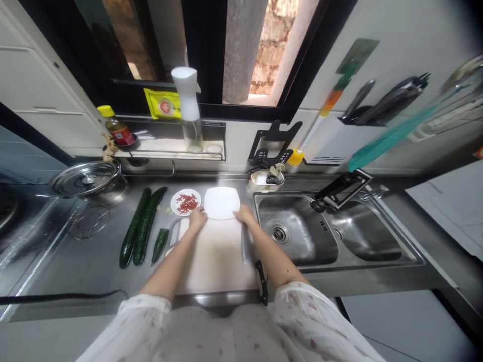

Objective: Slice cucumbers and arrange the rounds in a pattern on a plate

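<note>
A white square plate (222, 202) with rounded corners is at the far end of the cutting board (211, 261). My left hand (198, 219) grips its near left corner, and my right hand (245, 215) grips the near right corner. Left of it, a small white dish (174, 202) holds chopped red pieces (187, 203). Two whole cucumbers (143, 229) and a cut cucumber piece (160, 245) lie on the steel counter further left. Along the board's right edge lies a knife (260, 281) with a black handle, its blade partly behind my right forearm.
A double sink (298, 229) is set into the counter on the right. On the left stands a lidded steel pot (90, 181) near a wire rack (89, 223). Behind are a shelf with a spray bottle (190, 110), a sauce bottle (119, 130) and a knife holder (343, 136).
</note>
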